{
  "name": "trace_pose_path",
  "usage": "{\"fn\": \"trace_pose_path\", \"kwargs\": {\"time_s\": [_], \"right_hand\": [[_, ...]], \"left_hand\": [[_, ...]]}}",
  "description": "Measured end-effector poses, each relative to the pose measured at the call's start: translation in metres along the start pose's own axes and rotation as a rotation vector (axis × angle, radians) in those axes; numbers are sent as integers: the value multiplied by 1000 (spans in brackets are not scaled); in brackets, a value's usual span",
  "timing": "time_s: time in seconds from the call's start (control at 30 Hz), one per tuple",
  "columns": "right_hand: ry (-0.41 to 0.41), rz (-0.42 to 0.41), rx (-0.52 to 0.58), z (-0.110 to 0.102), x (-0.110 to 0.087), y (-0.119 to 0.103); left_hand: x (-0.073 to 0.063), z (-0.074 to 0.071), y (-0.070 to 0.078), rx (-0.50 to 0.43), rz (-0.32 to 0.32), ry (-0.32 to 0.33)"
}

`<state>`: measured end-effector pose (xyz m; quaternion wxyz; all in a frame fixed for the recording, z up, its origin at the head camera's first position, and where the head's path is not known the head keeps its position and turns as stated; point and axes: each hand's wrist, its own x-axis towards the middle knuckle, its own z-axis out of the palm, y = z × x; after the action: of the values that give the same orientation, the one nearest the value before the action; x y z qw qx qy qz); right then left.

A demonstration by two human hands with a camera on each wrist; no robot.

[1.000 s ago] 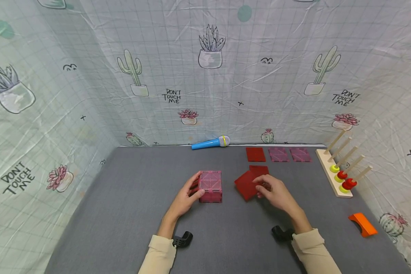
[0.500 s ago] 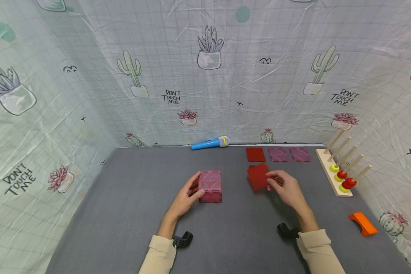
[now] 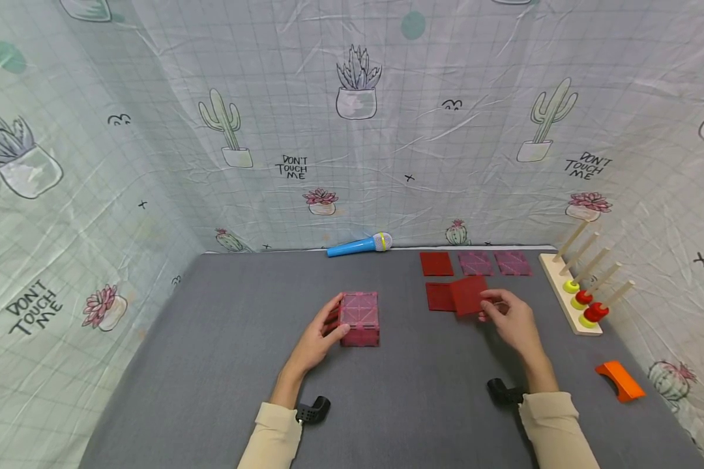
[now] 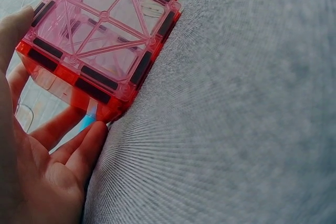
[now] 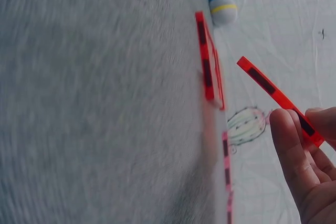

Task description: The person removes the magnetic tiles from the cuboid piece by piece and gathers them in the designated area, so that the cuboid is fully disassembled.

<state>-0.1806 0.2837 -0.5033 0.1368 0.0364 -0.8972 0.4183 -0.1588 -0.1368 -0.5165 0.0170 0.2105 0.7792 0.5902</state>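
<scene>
Translucent pink-red magnetic tiles form a small box (image 3: 360, 317) at the middle of the table. My left hand (image 3: 315, 339) holds it from the left side, thumb at the near edge and fingers along the side. In the left wrist view the box (image 4: 104, 19) shows a see-through top with black magnet strips. My right hand (image 3: 512, 324) pinches a red square magnetic tile (image 3: 469, 295) by its right edge, tilted above the table. Seen edge-on in the right wrist view, that tile (image 5: 273, 90) sits between thumb and fingers. Another red tile (image 3: 439, 297) lies partly beneath it.
At the back lie a red tile (image 3: 437, 264), two pink tiles (image 3: 476, 264) and a blue toy microphone (image 3: 360, 245). A wooden peg stand (image 3: 570, 293) with rings stands at the right, and an orange arch block (image 3: 622, 380) lies nearer. Printed cloth walls (image 3: 352, 150) surround the table.
My right hand has carried the red tile to the right and away from me, uncovering more of the red tile lying under it. The left hand and box stay put.
</scene>
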Motion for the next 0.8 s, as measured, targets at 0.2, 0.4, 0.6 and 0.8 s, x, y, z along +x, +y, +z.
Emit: {"fn": "trace_pose_path", "kwargs": {"time_s": [0.2,0.4,0.6,0.8], "right_hand": [[32,55,24,-5,3,9],[43,113,28,-8,8,19],[20,183,24,-12,12,23],[6,214,-5,-11,14,28]], "left_hand": [[-1,0,1,16,-5,1],[-1,0,6,19,-16,-1],[-1,0,6,15,-12,-3],[-1,-1,5,11,-3,-4]]}}
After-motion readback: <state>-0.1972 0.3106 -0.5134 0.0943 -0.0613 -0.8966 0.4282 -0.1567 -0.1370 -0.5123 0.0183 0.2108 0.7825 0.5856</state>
